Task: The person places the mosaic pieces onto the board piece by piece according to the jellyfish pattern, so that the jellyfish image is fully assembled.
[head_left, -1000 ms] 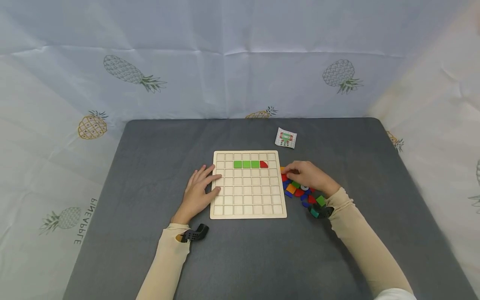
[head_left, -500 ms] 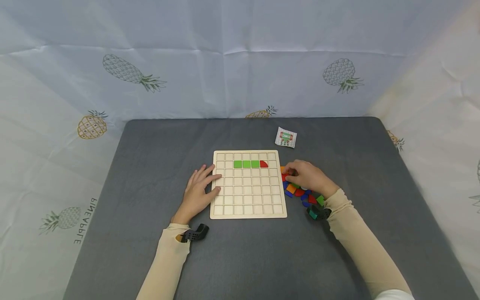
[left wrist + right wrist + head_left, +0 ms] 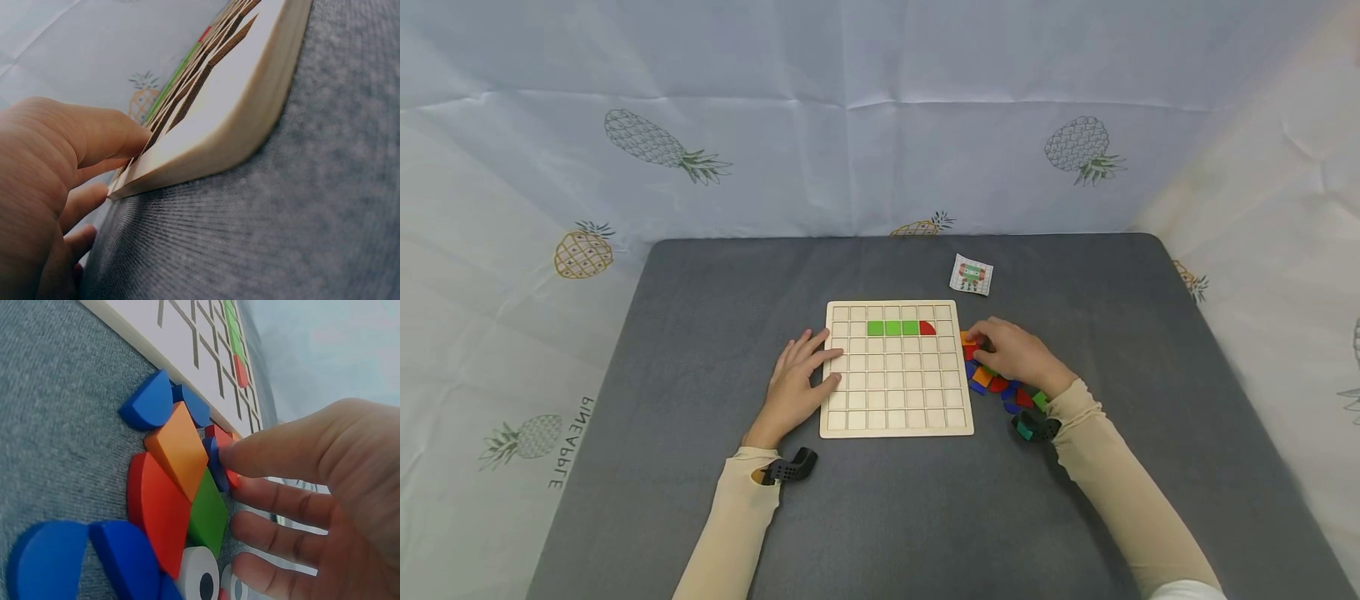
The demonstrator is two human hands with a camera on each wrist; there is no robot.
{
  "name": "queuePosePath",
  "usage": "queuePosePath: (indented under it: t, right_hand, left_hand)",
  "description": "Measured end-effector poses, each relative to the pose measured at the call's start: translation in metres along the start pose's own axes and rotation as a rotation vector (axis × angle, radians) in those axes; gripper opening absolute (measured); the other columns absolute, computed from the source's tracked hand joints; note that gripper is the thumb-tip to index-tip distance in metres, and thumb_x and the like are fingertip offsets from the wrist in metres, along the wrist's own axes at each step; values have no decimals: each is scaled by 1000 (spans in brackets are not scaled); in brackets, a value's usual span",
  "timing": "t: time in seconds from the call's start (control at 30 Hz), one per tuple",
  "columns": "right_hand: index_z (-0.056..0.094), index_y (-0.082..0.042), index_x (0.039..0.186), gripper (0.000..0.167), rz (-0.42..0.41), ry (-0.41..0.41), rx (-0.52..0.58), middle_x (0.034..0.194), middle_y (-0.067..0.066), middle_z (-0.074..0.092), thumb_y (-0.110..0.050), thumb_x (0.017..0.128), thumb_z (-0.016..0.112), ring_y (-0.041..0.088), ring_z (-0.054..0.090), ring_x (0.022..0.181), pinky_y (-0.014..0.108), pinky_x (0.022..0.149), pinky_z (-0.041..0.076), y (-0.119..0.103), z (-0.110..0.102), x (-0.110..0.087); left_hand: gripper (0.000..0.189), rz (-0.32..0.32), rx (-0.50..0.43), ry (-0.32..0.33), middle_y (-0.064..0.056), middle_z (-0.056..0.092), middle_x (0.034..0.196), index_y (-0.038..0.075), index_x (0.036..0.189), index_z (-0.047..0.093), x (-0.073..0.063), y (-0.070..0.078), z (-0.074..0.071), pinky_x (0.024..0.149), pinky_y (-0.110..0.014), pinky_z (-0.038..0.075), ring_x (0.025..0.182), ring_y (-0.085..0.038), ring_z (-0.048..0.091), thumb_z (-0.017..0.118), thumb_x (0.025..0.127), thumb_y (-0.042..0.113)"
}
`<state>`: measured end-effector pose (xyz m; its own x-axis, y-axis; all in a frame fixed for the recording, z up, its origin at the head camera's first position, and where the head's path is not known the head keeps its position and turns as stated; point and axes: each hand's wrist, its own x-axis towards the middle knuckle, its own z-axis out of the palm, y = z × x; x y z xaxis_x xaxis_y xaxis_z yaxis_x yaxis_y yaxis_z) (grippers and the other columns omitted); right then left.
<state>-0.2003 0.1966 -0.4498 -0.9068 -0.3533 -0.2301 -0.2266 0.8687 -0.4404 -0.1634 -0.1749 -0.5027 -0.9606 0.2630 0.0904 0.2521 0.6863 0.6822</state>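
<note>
A pale wooden grid board (image 3: 897, 404) lies flat, bearing a row of green squares (image 3: 892, 328) ended by a red quarter-round piece (image 3: 927, 328). My left hand (image 3: 796, 392) rests at its left edge with fingers spread; in the left wrist view a fingertip touches the board's rim (image 3: 206, 153). My right hand (image 3: 1018, 357) is bent over loose coloured pieces beside the board. In the right wrist view its thumb meets a red piece (image 3: 219, 434) and a blue piece (image 3: 215, 464), index fingertip close below. Whether they pinch one is hidden.
Loose pieces beside the board include an orange square (image 3: 178, 450), a red one (image 3: 159, 506), a green square (image 3: 208, 512), blue rounded ones (image 3: 150, 403) and white eye discs (image 3: 199, 575). A small printed pattern card (image 3: 972, 275) lies on the dark grey table (image 3: 737, 292) behind the board.
My right hand has shifted slightly up and back over the loose pieces, covering the white disc seen earlier. The left hand and the board have stayed put.
</note>
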Motion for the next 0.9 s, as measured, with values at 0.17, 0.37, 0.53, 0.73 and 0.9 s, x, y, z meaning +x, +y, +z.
queuePosePath:
  t: [0.17,0.37,0.53,0.73,0.9]
  right_hand:
    - [66,-4,122,26,-9,-1,4,94,8,62,-11,97,66,18,53,75,29,63,48,-2,0,0]
    - [67,-7,121,25,-2,8,-52,104,9,63,-11,97,66,19,56,82,31,66,53,-5,2,-2]
    - [67,-8,122,25,2,7,-70,101,9,63,-11,97,66,18,55,77,30,64,52,-6,4,-4]
    - [70,-10,116,19,7,-5,-92,100,8,62,-13,98,66,19,55,79,32,65,52,-8,3,-6]
    - [67,-11,108,12,15,-10,-102,102,7,62,-14,96,69,20,54,82,32,66,53,-9,2,-6]
  left_hand:
    - [41,-2,2,-1,-4,39,163,18,135,67,0,0,0,133,-47,3,158,-27,20,70,95,23]
    - [41,-7,7,-3,-4,39,163,18,135,66,0,1,0,133,-47,4,158,-27,20,70,95,23]
    - [40,-13,3,-6,-4,39,163,18,135,66,0,0,1,133,-47,3,158,-26,19,70,95,23]
    - [40,-4,0,1,-5,39,163,18,134,67,0,0,1,133,-48,3,158,-27,20,70,95,23]
    - [40,-5,5,-1,-5,39,163,18,135,67,0,0,1,133,-47,3,158,-27,20,70,95,24]
